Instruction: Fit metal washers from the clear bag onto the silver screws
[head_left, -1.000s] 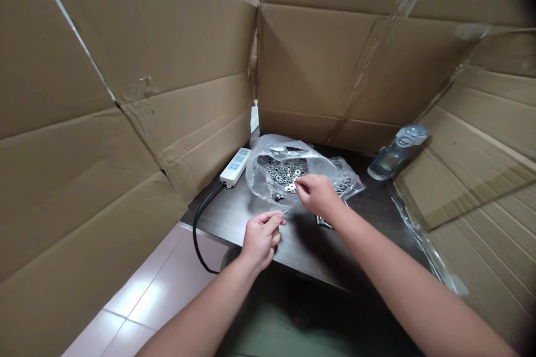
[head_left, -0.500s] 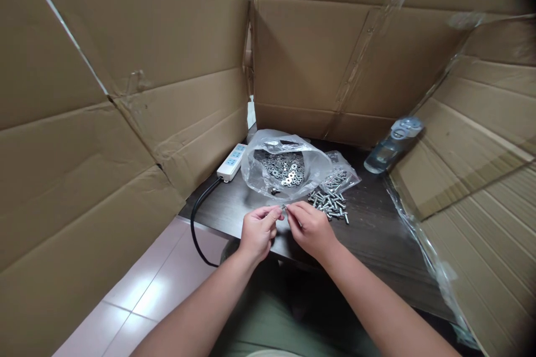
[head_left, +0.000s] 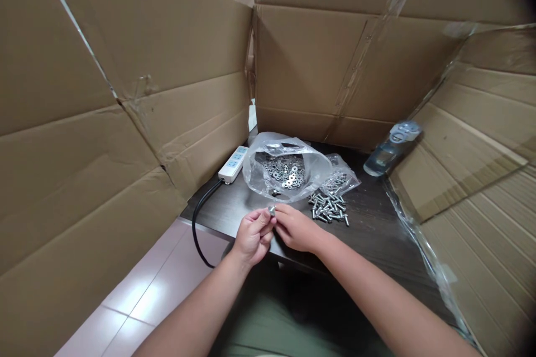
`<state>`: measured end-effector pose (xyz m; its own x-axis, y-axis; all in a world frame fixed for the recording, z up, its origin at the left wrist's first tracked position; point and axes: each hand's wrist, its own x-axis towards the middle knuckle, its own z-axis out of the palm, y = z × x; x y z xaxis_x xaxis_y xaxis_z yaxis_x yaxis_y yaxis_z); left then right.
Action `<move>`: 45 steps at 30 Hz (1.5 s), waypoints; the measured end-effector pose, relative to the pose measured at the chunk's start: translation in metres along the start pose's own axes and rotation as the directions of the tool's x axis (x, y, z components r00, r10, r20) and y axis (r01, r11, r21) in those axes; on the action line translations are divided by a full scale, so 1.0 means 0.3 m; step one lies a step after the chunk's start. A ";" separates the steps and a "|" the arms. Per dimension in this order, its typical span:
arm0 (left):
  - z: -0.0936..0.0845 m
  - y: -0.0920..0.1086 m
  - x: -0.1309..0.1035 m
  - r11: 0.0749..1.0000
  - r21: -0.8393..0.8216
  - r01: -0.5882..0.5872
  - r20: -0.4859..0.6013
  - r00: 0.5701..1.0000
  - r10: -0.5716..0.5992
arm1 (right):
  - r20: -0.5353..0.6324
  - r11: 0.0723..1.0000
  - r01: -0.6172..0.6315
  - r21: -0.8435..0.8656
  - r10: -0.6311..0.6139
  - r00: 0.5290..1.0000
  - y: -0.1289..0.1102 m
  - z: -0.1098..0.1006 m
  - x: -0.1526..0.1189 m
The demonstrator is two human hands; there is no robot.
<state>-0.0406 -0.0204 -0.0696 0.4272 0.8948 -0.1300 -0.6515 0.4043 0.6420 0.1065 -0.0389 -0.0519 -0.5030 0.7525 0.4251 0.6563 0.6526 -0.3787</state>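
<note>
Having left the bag (head_left: pixel 288 170), right hand (head_left: pixel 295 228) now

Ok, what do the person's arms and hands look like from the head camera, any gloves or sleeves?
Both forearms are bare up to the bottom edge of the picture, with no sleeve in view. The left hand and right hand wear no gloves. No watch, ring or bracelet shows on either wrist or hand.

Shiny metal screws (head_left: pixel 329 207), glossy clear plastic bag (head_left: pixel 286 167)
</note>
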 end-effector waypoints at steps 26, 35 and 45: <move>-0.013 0.000 -0.004 1.000 0.008 0.016 0.034 0.999 -0.016 | 0.221 0.938 -0.116 -0.326 0.195 0.956 0.114 -0.015 0.065; -0.009 0.001 -0.004 1.000 0.018 0.015 0.017 1.000 -0.016 | 0.209 0.967 0.011 -0.254 0.044 0.977 0.128 -0.054 0.022; 0.024 0.005 0.017 0.999 0.046 0.028 -0.055 0.998 -0.025 | -0.211 0.977 -0.153 -0.148 0.120 0.970 0.068 -0.253 0.055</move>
<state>-0.0348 -0.0166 -0.0639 0.4082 0.8934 -0.1875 -0.6099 0.4197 0.6722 0.1543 -0.0201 0.0098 -0.2905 0.7894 0.5407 0.8014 0.5095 -0.3133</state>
